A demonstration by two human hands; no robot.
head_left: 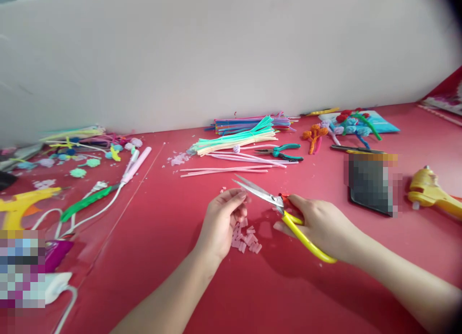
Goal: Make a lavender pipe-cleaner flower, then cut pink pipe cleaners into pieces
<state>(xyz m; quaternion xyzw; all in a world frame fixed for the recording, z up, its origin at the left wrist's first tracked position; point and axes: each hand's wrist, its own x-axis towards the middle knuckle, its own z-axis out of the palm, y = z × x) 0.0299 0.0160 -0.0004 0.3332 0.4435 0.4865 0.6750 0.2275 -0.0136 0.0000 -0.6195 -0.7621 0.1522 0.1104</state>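
Observation:
My right hand [317, 223] is wrapped round the yellow handles of a pair of scissors [267, 195], whose blades point left and stand slightly apart. Close to the blade tips, my left hand [224, 218] has its thumb and fingers pinched together; whatever they hold, if anything, is too small to make out. Several short pink pieces [247, 238] lie in a small pile on the red table [180, 281], just right of my left hand. Behind both hands lie long pink pipe cleaners [224, 170].
Green-handled pliers [283, 151] and pipe cleaner bundles [238, 139] lie at the back. Pipe cleaner flowers [314, 134], a dark phone-like object [371, 185] and a yellow glue gun [433, 192] are right. Left are another glue gun [29, 201], a green-handled tool [86, 202] and white cables [104, 211].

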